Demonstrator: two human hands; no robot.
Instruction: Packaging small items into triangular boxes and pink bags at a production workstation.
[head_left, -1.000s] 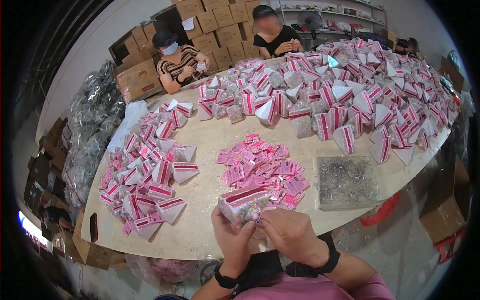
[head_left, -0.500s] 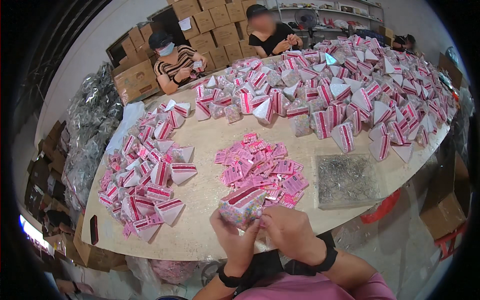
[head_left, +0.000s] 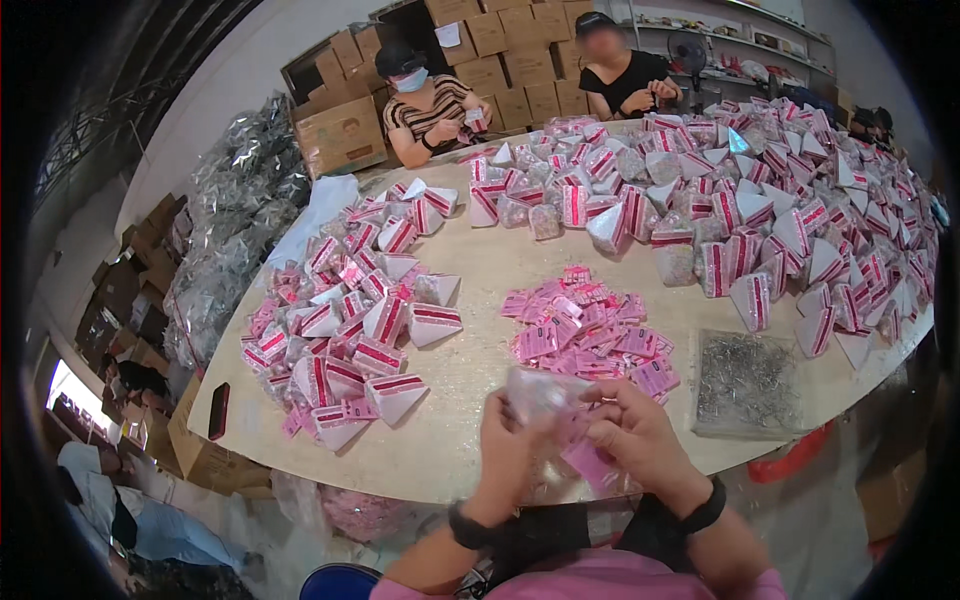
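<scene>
At the near edge of the table (head_left: 478,285), the left hand (head_left: 506,455) is closed around a pale, wrapped cake-slice wedge (head_left: 542,396), blurred, held up in front of the body. The right hand (head_left: 645,440) is at its right side, thumb and fingers seemingly pinching a pink card (head_left: 590,464) that hangs just below; whether the card is fastened on cannot be told. Beyond lies a pile of loose pink cards (head_left: 578,335), with a clear tray (head_left: 745,433) of small metal fittings (head_left: 748,375) to its right. Pink cards show among the wedges in the left heap (head_left: 345,345), so those look finished. The much larger far-right heap (head_left: 745,205) shows no cards plainly and seems mostly left to do, making the work appear far from complete. At the far left, a co-worker in a striped top (head_left: 432,105) handles a similar small piece.
</scene>
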